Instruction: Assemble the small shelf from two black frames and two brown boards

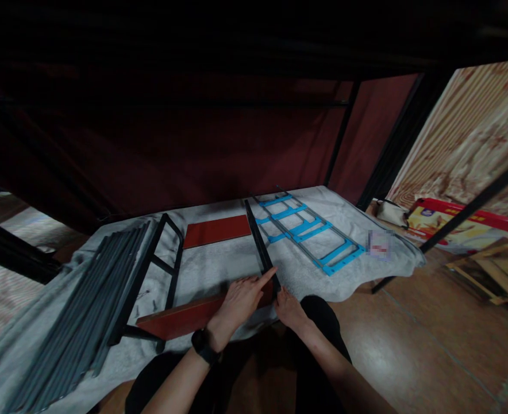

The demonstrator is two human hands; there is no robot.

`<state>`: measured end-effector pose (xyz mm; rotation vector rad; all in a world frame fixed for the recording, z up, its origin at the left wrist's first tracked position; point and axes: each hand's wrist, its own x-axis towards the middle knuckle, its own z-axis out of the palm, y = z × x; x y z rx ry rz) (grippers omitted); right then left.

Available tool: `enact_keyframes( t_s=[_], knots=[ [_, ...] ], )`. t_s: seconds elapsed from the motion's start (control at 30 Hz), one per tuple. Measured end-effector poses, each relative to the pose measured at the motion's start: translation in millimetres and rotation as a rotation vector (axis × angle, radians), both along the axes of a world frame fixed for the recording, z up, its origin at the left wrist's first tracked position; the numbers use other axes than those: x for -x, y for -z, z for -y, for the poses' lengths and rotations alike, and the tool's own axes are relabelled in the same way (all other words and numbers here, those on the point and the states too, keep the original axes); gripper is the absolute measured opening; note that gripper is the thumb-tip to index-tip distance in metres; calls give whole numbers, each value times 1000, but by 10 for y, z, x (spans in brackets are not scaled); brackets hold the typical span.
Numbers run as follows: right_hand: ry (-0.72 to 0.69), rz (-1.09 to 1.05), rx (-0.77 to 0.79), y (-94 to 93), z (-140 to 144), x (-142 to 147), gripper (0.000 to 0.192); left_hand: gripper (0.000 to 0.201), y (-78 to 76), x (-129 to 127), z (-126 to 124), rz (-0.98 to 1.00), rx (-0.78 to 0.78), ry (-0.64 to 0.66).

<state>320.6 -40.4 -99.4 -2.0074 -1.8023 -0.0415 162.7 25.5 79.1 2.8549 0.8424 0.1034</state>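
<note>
My left hand [243, 299], with a dark watch at its wrist, lies over the end of a reddish-brown board [176, 317]. Its index finger stretches onto a black metal frame [259, 241], while the other fingers bend over the board. My right hand [291, 309] is closed at the near end of that frame, on its outer side; its fingertips are partly hidden. A second black metal frame [163, 264] stands at the board's other end. Farther back, another reddish-brown board [217, 231] spans between the two frames.
A grey cloth [301, 283] covers the low surface. Several dark grey tubes [85, 305] lie at the left, with small screws [154, 305] near the left frame. Blue-and-grey racks [310, 228] lie at the right. A red and yellow box [461, 224] and wooden stool [495, 276] stand beyond.
</note>
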Motion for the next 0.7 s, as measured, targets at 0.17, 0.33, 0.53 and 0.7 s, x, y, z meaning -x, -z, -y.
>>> enact_keyframes(
  t_s=[0.17, 0.33, 0.53, 0.7],
  knots=[
    [34, -241, 116, -111, -20, -61, 52, 52, -11, -197, -71, -28, 84, 87],
    [75, -795, 131, -228, -1, -221, 34, 46, -133, -210, -125, 17, 142, 76],
    [133, -959, 188, -169, -1, -238, 20, 48, -213, -139, -217, 86, 163, 67],
    [148, -943, 196, -181, -5, -219, 19, 47, -196, -146, -231, 102, 185, 59]
  ],
)
